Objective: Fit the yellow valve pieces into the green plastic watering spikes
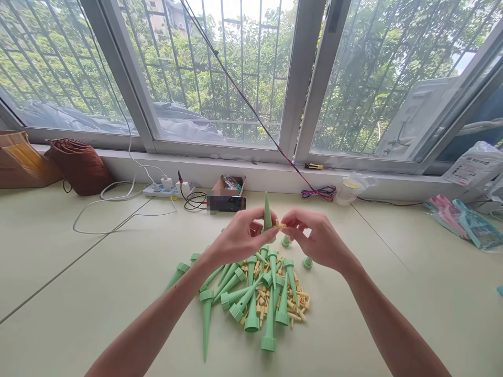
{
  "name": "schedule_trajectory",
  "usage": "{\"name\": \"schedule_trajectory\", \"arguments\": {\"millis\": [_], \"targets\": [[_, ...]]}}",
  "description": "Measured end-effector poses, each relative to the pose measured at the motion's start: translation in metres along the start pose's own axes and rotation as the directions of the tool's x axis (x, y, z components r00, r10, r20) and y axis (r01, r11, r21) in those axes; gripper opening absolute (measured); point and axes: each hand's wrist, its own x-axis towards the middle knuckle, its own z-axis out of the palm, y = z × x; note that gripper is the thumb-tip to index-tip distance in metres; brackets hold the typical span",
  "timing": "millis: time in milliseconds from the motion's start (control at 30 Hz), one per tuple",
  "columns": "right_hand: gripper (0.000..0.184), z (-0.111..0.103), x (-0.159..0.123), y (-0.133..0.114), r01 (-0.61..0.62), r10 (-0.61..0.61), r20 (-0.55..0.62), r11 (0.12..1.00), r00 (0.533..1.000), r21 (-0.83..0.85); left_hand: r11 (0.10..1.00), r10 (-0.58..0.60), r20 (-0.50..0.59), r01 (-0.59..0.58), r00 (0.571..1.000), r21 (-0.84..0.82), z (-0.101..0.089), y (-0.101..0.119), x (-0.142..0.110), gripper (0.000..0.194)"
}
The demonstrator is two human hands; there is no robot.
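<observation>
My left hand (245, 234) is closed around a green plastic spike (268, 212), which stands with its tip pointing up. Between the fingertips of my right hand (312, 235) is a small yellow plastic piece (280, 225), touching or close against the side of the spike; I cannot tell whether it sits in a hole. Below both hands lies a heap of green spikes (251, 293) with round ribbed caps, mixed with many small yellow pieces (301, 303). Two green spikes (307, 263) stand partly hidden behind my right hand.
Along the window sill are a power strip (167, 189) with white cables, a small cardboard box (220, 184), a black device (227, 203) and a coiled wire (319, 192). A brown bag (80, 166) sits at left. Pink and teal packets (467, 222) lie at right.
</observation>
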Motion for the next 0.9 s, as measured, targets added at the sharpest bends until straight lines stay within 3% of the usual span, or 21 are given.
{"name": "schedule_trajectory", "arguments": {"millis": [433, 700, 900], "targets": [[0.025, 0.0017, 0.0009, 0.003, 0.02, -0.019, 0.014, 0.992, 1.0, -0.124, 0.998, -0.028, 0.011, 0.029, 1.0, -0.06, 0.0001, 0.0024, -0.0008, 0.019], [0.005, 0.0006, 0.0003, 0.0055, -0.004, 0.003, 0.025, 0.999, 1.0, 0.038, 0.999, -0.008, 0.012, 0.008, 1.0, -0.044, -0.0005, -0.001, 0.0008, 0.015], [0.006, 0.0035, 0.0004, 0.0073, -0.006, 0.005, 0.027, 0.999, 1.0, 0.049, 0.999, -0.015, 0.008, 0.015, 1.0, -0.038, -0.0003, -0.0016, 0.0006, 0.017]]}}
